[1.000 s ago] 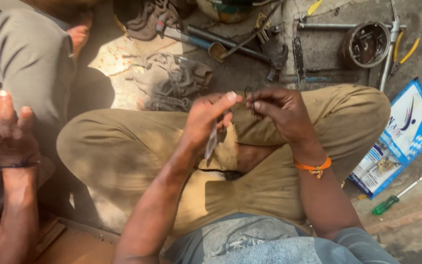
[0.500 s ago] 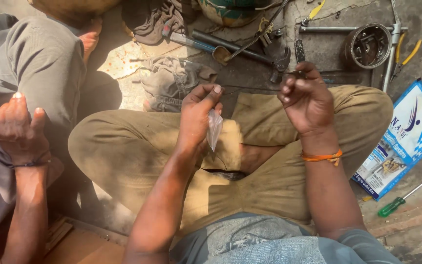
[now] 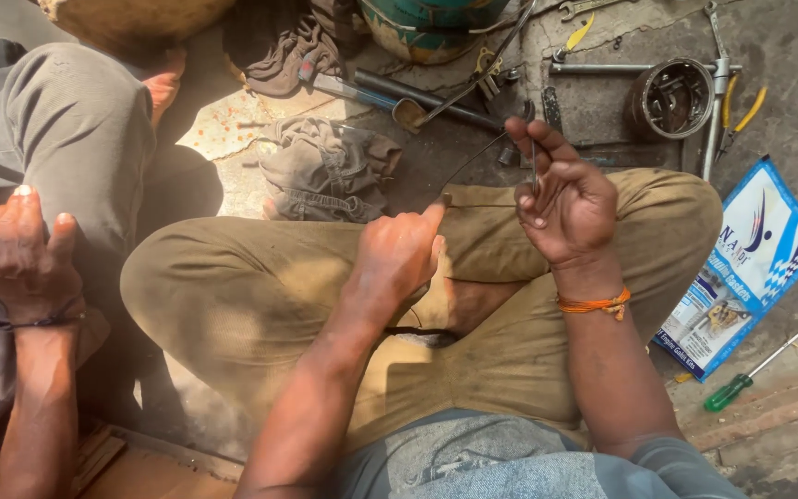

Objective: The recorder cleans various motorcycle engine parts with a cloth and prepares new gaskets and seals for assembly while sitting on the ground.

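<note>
Right hand (image 3: pixel 570 208) has risen, pinching perhaps a thin pin (image 3: pixel 535 166)

right hand (image 3: pixel 567 205): pinches thin metal pin (image 3: pixel 535 166) | left hand (image 3: pixel 397 254): fisted on knee

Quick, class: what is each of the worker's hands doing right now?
Left hand: closed in a fist; contents cannot be told.
Right hand: raised, pinching a thin metal rod.

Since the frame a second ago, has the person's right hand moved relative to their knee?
Yes. The right hand has lifted up and apart from the left hand, now sitting above the right knee, holding a thin metal pin.
</note>
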